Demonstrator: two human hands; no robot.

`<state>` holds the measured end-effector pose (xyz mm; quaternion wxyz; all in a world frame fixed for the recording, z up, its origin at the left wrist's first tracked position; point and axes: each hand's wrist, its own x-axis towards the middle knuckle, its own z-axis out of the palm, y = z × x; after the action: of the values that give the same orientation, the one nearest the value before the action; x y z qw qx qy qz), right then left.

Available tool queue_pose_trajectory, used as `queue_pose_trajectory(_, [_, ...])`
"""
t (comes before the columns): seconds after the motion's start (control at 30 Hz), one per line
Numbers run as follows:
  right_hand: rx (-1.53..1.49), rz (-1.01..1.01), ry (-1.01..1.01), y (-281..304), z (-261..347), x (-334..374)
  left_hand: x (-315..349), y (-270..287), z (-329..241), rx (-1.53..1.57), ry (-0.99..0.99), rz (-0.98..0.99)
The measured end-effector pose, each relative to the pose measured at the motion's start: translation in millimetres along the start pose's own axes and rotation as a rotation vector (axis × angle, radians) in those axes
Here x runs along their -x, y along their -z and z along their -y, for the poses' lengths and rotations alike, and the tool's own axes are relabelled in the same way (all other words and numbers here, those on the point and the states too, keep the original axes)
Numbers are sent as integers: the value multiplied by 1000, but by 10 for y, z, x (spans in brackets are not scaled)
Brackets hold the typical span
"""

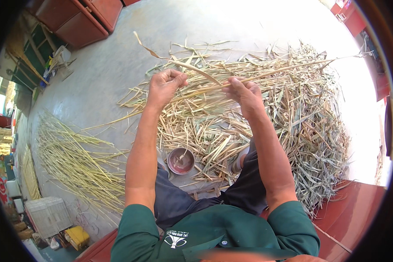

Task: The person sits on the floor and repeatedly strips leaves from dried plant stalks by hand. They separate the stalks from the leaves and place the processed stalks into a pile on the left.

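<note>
The right hand (244, 94) pinches a slender, straw-coloured stalk (205, 90); left hand (165, 87) curled, grip unclear.

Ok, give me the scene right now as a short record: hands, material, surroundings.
Right hand: pinching a long pale stalk
Left hand: fingers drawn together near the stalk; grip unclear
Leaf strip: dry, its lower end at the right hand
Bowl: round, reddish inside
Left side: greenish-yellow stalks spread on the floor
Right side: heap of dry leaves

A white emblem (176, 241) marks the green shirt (214, 219) above dark trousers (177, 197).
</note>
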<state>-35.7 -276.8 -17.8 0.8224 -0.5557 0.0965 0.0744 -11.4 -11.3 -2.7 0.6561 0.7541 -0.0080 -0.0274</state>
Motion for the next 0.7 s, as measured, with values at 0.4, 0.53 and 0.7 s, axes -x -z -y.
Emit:
queue_pose_trajectory(0.4, [-72, 129, 38, -107, -98, -2, 5, -247, 26, 36, 121, 30])
queue_pose_trajectory(0.53, [-40, 82, 22, -15, -60, 2, -83, 186, 13, 8, -8, -273])
queue_pose_trajectory(0.7, [-7, 11, 26, 59, 26, -38, 9, 491, 113, -1295, -43, -164])
